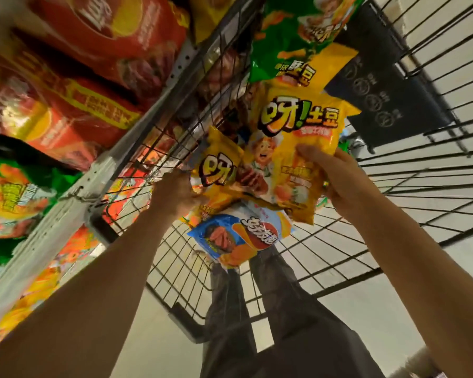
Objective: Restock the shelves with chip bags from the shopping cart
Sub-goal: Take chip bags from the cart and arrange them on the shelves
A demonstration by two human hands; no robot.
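Both arms reach into the cart (393, 203), each hand's fingers clamped on a yellow chip bag: left hand (175, 195), right hand (336, 181).

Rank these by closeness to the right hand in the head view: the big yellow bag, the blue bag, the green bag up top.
1. Big yellow bag, gripped by the right hand.
2. Blue bag, below and left.
3. Green bag, at the top of the cart.

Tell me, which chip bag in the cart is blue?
The blue chip bag, the only one with a blue pack, sits just below the two yellow chip bags held in the hands; the others in the cart are yellow or green.
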